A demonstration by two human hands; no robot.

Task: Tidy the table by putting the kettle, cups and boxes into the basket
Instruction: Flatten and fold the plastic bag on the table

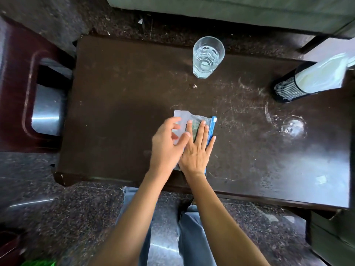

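Note:
A clear glass [208,56] with some water stands upright at the far middle of the dark brown table [119,104]. A black mesh basket [286,90] with a white plastic liner stands at the table's right far corner. Near the front edge lies a flat clear pouch [194,120] with a blue zip strip along its right side. My right hand [196,152] lies flat on the pouch, fingers spread. My left hand [169,143] rests on the pouch's white left part with fingers loosely curved, overlapping the right hand. No kettle or box shows.
A dark red stool [17,96] with a shiny metal object seen through its opening stands left of the table. A wet ring mark [293,127] and scratches lie on the right half. A small crumb [194,86] sits below the glass. A green cushion edge runs along the top.

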